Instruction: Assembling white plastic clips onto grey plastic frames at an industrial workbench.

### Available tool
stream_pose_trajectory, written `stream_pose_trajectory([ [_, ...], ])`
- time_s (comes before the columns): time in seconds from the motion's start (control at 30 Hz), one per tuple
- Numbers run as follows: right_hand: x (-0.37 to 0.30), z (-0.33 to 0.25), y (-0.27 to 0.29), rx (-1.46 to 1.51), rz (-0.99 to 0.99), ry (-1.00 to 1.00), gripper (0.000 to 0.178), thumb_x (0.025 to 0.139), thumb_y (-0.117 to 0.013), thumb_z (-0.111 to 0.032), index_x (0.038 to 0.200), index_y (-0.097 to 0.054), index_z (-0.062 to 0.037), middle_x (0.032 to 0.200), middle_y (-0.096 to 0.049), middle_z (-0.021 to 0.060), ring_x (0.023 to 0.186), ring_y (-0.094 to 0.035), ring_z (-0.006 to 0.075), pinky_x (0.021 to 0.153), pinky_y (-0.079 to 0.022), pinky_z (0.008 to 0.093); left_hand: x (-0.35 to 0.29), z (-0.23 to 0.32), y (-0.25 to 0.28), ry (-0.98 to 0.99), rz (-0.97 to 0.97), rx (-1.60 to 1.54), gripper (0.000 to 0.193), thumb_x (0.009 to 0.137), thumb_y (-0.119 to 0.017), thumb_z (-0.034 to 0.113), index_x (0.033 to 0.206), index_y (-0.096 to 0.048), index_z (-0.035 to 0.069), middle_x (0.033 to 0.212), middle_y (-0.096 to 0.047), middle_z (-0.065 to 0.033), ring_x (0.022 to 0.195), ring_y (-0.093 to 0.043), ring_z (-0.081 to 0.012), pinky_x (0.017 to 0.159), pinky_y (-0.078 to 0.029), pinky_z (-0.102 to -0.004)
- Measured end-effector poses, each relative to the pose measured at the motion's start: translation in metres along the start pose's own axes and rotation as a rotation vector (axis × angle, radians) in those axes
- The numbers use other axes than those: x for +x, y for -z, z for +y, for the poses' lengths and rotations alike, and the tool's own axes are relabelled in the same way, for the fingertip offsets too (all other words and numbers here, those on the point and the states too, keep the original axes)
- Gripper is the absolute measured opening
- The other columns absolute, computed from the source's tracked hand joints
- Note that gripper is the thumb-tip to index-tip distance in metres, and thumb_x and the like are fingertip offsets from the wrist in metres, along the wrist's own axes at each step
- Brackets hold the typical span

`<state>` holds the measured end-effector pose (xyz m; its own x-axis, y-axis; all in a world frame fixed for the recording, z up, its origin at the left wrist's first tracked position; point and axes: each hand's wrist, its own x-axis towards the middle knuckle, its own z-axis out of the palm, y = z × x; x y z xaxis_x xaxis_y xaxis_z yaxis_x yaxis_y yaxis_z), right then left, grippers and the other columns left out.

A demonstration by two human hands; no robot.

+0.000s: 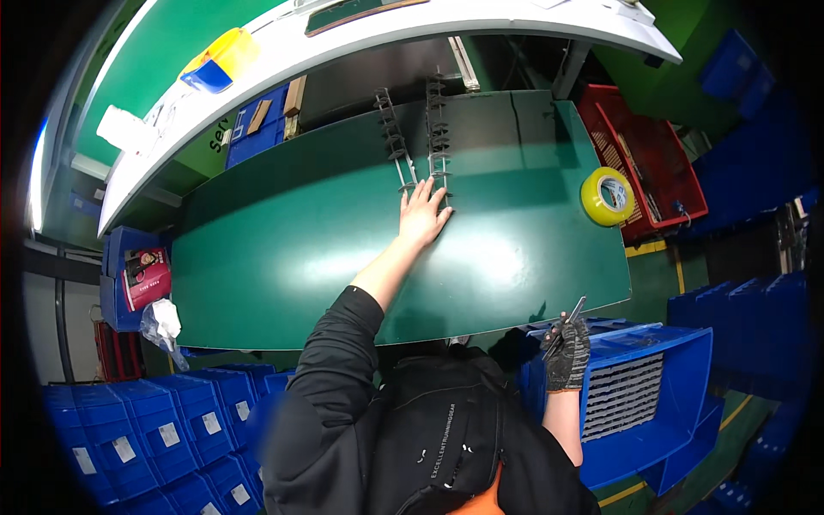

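Note:
My bare left hand reaches over the green tabletop with fingers stretched out. Its fingertips touch the near ends of two rows of metal rods with dark fins: a left row and a right row. Both rows run away from me toward the table's far edge. Above the table's near right edge, my right hand, in a dark grey glove, is closed around a slim tool. The tool has a narrow, pointed metal end like a blade; its handle is mostly hidden.
Right of me stands a blue crate with stacked grey wavy parts. A yellow tape roll sits at the table's right edge, beside a red crate. Several blue bins stand lower left. A white shelf spans the far side.

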<state>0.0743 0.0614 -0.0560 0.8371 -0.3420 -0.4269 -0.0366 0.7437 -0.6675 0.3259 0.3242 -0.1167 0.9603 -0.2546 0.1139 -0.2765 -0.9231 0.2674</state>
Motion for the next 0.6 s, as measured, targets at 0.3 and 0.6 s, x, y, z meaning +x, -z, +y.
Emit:
stream_pose_trajectory([
  [0.3, 0.034, 0.04, -0.056, -0.239, -0.183, -0.181, 0.017, 0.083, -0.056, -0.012, 0.098, -0.055, -0.0034, 0.067, -0.056, 0.0053, 0.053, -0.053, 0.0147, 0.046, -0.045, 0.0252, -0.17, -0.027, 0.035, -0.03, 0.028, -0.088, 0.05, 0.077, -0.059, 0.028, 0.121, -0.045, 0.009, 0.132, -0.038, -0.0124, 0.125, -0.032, -0.0283, 0.101, -0.023, -0.0467],
  [0.6, 0.023, 0.101, -0.124, -0.394, -0.359, -0.417, 0.016, 0.086, -0.053, -0.014, 0.099, -0.052, -0.0062, 0.071, -0.057, 0.0062, 0.053, -0.054, 0.0141, 0.044, -0.044, 0.0243, -0.174, -0.09, 0.07, 0.533, 0.399, -0.266, 0.06, 0.072, -0.064, 0.025, 0.123, -0.04, 0.004, 0.126, -0.04, -0.0191, 0.115, -0.04, -0.0338, 0.095, -0.035, -0.0386],
])
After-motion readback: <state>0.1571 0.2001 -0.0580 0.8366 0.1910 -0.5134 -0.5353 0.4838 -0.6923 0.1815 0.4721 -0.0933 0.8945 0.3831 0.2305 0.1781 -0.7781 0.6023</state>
